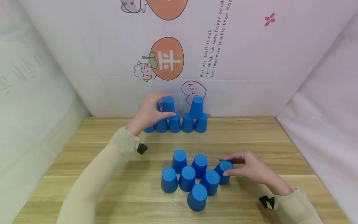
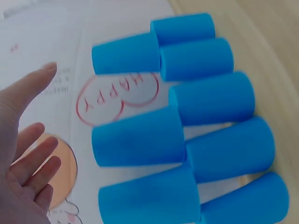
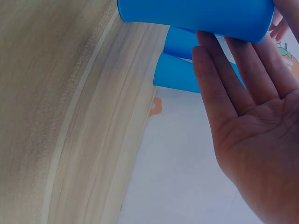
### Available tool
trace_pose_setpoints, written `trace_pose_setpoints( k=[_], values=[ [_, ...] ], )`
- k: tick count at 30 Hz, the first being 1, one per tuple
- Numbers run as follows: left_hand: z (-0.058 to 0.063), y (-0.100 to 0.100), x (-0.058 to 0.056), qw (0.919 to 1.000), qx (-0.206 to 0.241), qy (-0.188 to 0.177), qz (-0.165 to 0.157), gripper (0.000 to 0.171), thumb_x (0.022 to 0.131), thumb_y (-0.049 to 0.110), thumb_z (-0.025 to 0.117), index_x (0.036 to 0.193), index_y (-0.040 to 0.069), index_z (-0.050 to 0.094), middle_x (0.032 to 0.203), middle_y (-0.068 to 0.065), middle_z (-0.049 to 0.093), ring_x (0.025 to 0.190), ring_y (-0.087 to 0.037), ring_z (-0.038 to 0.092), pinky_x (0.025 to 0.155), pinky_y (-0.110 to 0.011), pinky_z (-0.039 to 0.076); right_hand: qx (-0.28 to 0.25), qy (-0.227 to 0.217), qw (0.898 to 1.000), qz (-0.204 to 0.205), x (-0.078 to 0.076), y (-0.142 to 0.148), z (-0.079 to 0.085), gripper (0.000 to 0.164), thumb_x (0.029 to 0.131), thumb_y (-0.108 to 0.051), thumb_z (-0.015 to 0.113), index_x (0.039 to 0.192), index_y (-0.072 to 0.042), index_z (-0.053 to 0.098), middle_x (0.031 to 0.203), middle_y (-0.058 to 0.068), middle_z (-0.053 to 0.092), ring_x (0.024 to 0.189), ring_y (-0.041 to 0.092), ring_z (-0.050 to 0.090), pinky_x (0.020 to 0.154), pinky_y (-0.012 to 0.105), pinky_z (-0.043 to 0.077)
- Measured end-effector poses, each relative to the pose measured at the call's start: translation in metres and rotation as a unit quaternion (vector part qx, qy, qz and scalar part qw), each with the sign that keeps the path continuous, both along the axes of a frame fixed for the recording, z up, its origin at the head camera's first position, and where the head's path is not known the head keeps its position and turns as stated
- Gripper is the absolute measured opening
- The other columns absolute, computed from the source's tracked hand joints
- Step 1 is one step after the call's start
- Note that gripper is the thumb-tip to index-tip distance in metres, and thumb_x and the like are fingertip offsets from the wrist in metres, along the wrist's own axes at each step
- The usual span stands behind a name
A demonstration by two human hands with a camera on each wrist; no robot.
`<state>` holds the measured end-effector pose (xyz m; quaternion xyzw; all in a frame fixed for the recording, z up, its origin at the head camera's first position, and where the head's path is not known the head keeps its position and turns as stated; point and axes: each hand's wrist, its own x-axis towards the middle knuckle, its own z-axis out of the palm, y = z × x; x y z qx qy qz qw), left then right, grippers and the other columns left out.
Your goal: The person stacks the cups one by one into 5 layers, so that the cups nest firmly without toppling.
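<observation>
At the back of the table, inverted blue cups stand in a row, with more set on top. My left hand [image 1: 152, 109] is beside an upper blue cup [image 1: 169, 105], hiding part of the stack's left end. The left wrist view shows a gap between this hand [image 2: 28, 154] and the upper cups [image 2: 138, 137]; its fingers hold nothing. Nearer the front, my right hand [image 1: 251, 168] holds an inverted blue cup [image 1: 227, 177], thumb on one side and fingers on the other. That cup [image 3: 196, 16] crosses the top of the right wrist view, above the extended fingers [image 3: 217, 95].
Several more inverted blue cups [image 1: 186, 179] stand close together left of the right hand. Another upper cup [image 1: 197, 107] tops the right end of the back row. A white printed cloth [image 1: 237, 56] hangs behind the wooden table [image 1: 126, 177].
</observation>
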<state>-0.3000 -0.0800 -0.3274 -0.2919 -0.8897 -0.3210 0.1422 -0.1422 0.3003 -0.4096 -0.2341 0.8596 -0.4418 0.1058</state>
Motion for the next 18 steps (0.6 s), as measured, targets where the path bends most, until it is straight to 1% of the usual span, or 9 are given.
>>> trace_pose_setpoints(
  k=[4, 7, 9, 12, 15, 18],
  values=[
    [-0.008, 0.001, 0.019, 0.9992, 0.003, -0.010, -0.039, 0.072, 0.081, 0.043, 0.087, 0.140, 0.011, 0.061, 0.141, -0.006, 0.059, 0.129, -0.027, 0.051, 0.104, -0.045, 0.047, 0.002, -0.003, 1.000, -0.003, 0.001, 0.001, 0.000, 0.043, 0.088, -0.026, 0.083, 0.125, -0.006, 0.072, 0.120, 0.000, 0.072, 0.106, 0.017, 0.068, 0.091, 0.030, 0.055],
    [-0.017, 0.003, 0.032, 0.9972, 0.010, -0.027, -0.069, 0.070, 0.081, 0.039, 0.088, 0.140, 0.013, 0.061, 0.141, -0.004, 0.059, 0.132, -0.024, 0.049, 0.107, -0.046, 0.044, 0.002, -0.005, 1.000, -0.004, 0.001, 0.001, 0.000, 0.043, 0.088, -0.026, 0.083, 0.125, -0.007, 0.072, 0.121, 0.001, 0.072, 0.107, 0.017, 0.068, 0.092, 0.029, 0.054],
    [-0.025, 0.005, 0.039, 0.9954, 0.015, -0.041, -0.085, 0.068, 0.081, 0.037, 0.089, 0.139, 0.014, 0.062, 0.139, -0.002, 0.060, 0.132, -0.022, 0.049, 0.107, -0.046, 0.044, 0.000, -0.005, 1.000, -0.005, 0.002, 0.001, 0.000, 0.043, 0.088, -0.026, 0.083, 0.125, -0.007, 0.072, 0.121, 0.001, 0.072, 0.106, 0.018, 0.068, 0.091, 0.030, 0.055],
    [-0.037, 0.005, 0.052, 0.9917, 0.027, -0.079, -0.098, 0.068, 0.080, 0.040, 0.089, 0.139, 0.017, 0.062, 0.140, 0.000, 0.060, 0.132, -0.021, 0.050, 0.106, -0.049, 0.044, -0.001, -0.004, 1.000, -0.004, 0.002, 0.000, 0.000, 0.044, 0.088, -0.026, 0.083, 0.126, -0.006, 0.071, 0.121, 0.001, 0.072, 0.106, 0.018, 0.068, 0.091, 0.030, 0.055],
    [-0.048, 0.005, 0.065, 0.9865, 0.023, -0.125, -0.103, 0.072, 0.078, 0.048, 0.087, 0.140, 0.021, 0.062, 0.142, 0.003, 0.059, 0.133, -0.021, 0.050, 0.105, -0.054, 0.045, -0.001, -0.002, 1.000, -0.001, 0.002, 0.000, 0.001, 0.044, 0.089, -0.026, 0.082, 0.126, -0.004, 0.071, 0.121, 0.001, 0.072, 0.106, 0.018, 0.068, 0.091, 0.030, 0.055],
    [-0.058, 0.005, 0.076, 0.9803, 0.013, -0.161, -0.113, 0.075, 0.077, 0.054, 0.086, 0.141, 0.023, 0.061, 0.143, 0.005, 0.058, 0.134, -0.019, 0.049, 0.105, -0.056, 0.045, -0.001, -0.002, 1.000, -0.002, 0.002, 0.001, 0.001, 0.044, 0.089, -0.025, 0.083, 0.126, -0.005, 0.071, 0.120, 0.001, 0.072, 0.106, 0.018, 0.068, 0.091, 0.030, 0.055]
  ],
)
